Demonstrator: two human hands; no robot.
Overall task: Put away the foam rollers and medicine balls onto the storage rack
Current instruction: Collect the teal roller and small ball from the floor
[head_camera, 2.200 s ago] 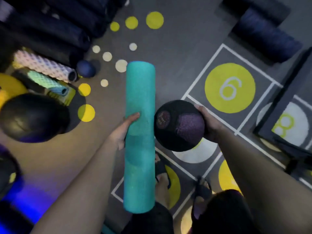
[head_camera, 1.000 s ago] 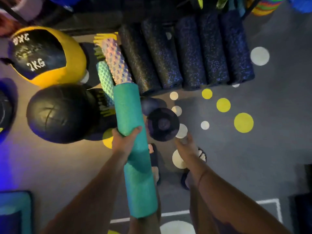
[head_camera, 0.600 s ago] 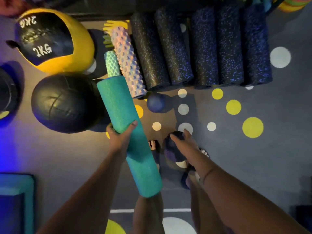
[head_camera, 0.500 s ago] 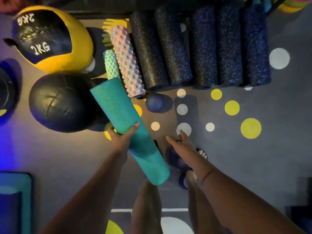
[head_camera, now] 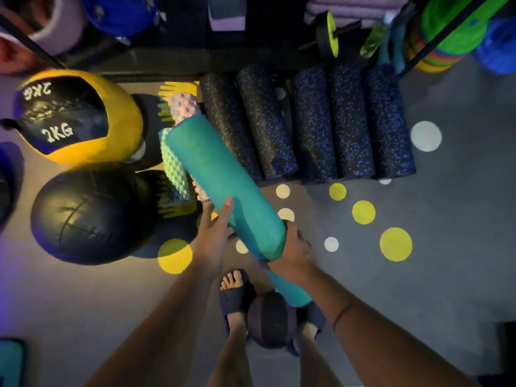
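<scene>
Both hands hold a long teal foam roller, tilted with its far end up-left over two knobbly rollers: a green one and a pink one. My left hand grips its left side near the middle. My right hand wraps the roller lower down. A small dark purple medicine ball rests on the floor between my sandalled feet. A dark storage rack runs across the top.
Several black blue-speckled foam rollers lie side by side below the rack. A yellow 2KG ball and a large black ball sit at left. Coloured discs stack at top right. Grey floor with yellow dots spreads right.
My right hand let go of the small purple ball, which now lies on the floor between my feet, and took hold of the teal roller. The roller swung towards the rack.
</scene>
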